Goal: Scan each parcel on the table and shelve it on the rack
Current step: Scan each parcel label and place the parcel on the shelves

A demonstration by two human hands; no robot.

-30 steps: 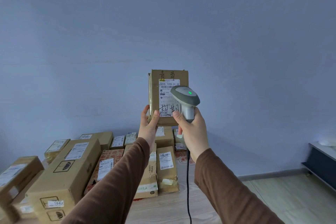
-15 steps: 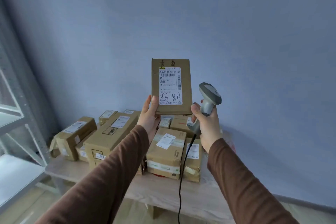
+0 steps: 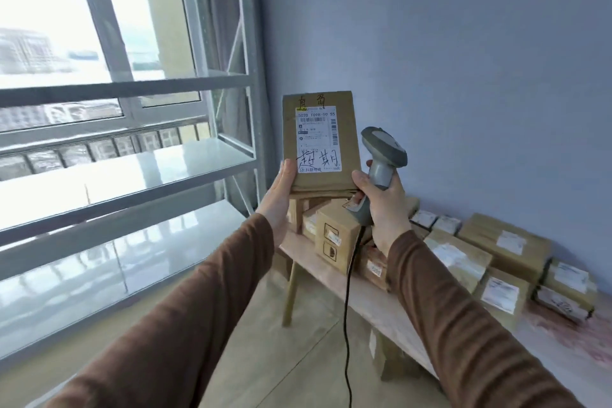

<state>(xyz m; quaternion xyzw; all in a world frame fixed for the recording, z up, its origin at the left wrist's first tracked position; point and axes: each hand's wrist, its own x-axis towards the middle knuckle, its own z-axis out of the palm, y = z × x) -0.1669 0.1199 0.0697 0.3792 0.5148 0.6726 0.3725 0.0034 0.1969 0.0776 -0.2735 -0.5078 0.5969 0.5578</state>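
Observation:
My left hand [image 3: 280, 200] holds a flat brown cardboard parcel [image 3: 344, 129] upright by its lower left corner, its white shipping label with handwritten characters facing me. My right hand [image 3: 384, 205] grips a grey corded barcode scanner [image 3: 384, 156], held just right of the parcel with its head tilted up and away from the label. A grey metal rack [image 3: 139, 169] with glossy white shelves fills the left half of the view. Several more labelled cardboard parcels [image 3: 473, 252] lie on the wooden table [image 3: 374, 301] at the lower right.
A large window [image 3: 59, 26] stands behind the rack. The blue-grey wall [image 3: 463, 60] backs the table. The scanner's black cable [image 3: 346, 325] hangs down between my arms over the wood floor. The table's wooden leg [image 3: 289, 291] stands near the rack's corner.
My view has swung left from the table toward the rack and window. The scanner has come off the label and moved to the parcel's right side. Both hands keep their grips.

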